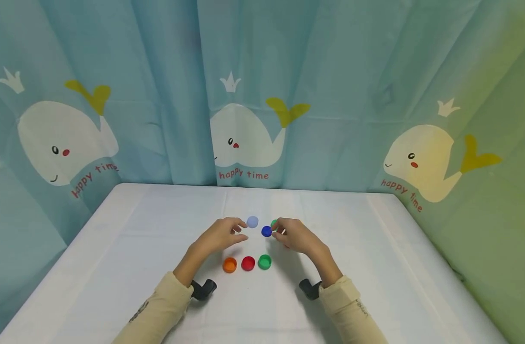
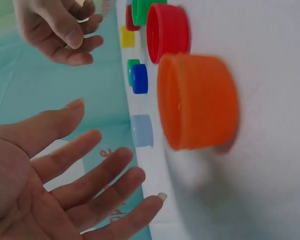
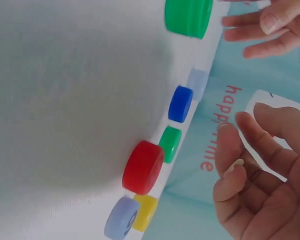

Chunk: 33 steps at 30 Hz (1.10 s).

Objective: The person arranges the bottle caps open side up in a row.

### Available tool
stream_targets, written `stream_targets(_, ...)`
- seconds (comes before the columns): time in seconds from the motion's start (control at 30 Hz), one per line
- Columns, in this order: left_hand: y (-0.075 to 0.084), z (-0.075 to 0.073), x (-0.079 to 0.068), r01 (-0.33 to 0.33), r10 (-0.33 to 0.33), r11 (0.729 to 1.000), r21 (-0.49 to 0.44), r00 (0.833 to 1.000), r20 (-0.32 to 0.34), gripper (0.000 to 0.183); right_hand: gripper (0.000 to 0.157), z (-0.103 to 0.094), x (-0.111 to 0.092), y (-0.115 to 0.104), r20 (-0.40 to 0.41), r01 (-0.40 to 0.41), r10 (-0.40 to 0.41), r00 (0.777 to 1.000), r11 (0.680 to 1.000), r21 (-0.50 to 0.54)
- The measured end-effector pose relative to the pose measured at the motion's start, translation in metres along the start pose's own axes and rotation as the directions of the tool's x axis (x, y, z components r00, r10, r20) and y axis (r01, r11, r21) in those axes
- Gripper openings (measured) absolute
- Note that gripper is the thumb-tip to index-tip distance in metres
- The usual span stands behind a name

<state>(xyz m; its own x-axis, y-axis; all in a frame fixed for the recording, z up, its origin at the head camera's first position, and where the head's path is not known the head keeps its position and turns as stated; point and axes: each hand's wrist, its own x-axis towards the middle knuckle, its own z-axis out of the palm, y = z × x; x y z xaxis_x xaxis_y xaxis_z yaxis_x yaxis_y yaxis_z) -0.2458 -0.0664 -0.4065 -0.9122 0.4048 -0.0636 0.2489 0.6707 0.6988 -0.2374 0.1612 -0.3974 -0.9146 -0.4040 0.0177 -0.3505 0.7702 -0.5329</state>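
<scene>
Several bottle caps lie on a white table. Nearest the person is a row with an orange cap (image 1: 230,264), a red cap (image 1: 247,263) and a green cap (image 1: 264,262), hollow side up. Farther back are a pale blue cap (image 1: 252,221) and a dark blue cap (image 1: 267,231). My left hand (image 1: 221,235) hovers left of the pale blue one, fingers spread and holding nothing. Loosely bent, the fingers of my right hand (image 1: 298,235) hover above the back caps, also holding nothing. That hand partly hides a second green cap (image 3: 170,144) and a second red cap (image 3: 143,167).
In the right wrist view, a yellow cap (image 3: 145,212) and another pale blue cap (image 3: 122,218) sit past the second red one. A blue curtain (image 1: 331,95) with whale prints hangs behind the table (image 1: 116,286). Dark wrist devices (image 1: 204,289) sit under both wrists.
</scene>
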Motion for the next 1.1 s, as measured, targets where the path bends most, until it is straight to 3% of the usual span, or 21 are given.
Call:
stream_targets(0.23, 0.004, -0.01, 0.014, 0.042, -0.042, 0.996, 0.082, 0.999, 0.003, 0.032, 0.018, -0.001, 0.013, 0.001, 0.01, -0.026, 0.026, 1.0, 0.999, -0.027)
stream_targets(0.47, 0.001, -0.01, 0.026, 0.081, -0.076, 0.988, 0.133, 0.996, -0.04, 0.03, 0.021, 0.002, 0.03, 0.001, 0.022, -0.04, 0.042, 0.999, 0.997, -0.068)
stream_targets(0.6, 0.001, -0.009, 0.031, 0.071, -0.062, 0.983, 0.168, 0.996, -0.059, 0.029, 0.023, 0.002, 0.039, 0.001, 0.01, -0.047, 0.048, 0.999, 0.995, -0.087)
stream_targets(0.8, 0.002, -0.009, 0.042, 0.068, -0.061, 0.978, 0.198, 0.997, -0.038, 0.028, 0.029, 0.003, 0.051, 0.002, 0.013, -0.07, 0.073, 0.997, 0.989, -0.127)
stream_targets(1.1, -0.004, -0.006, 0.059, 0.033, -0.036, 0.987, 0.155, 0.999, 0.018, 0.03, 0.03, 0.009, 0.065, 0.0, 0.029, -0.041, 0.048, 0.998, 0.979, -0.199)
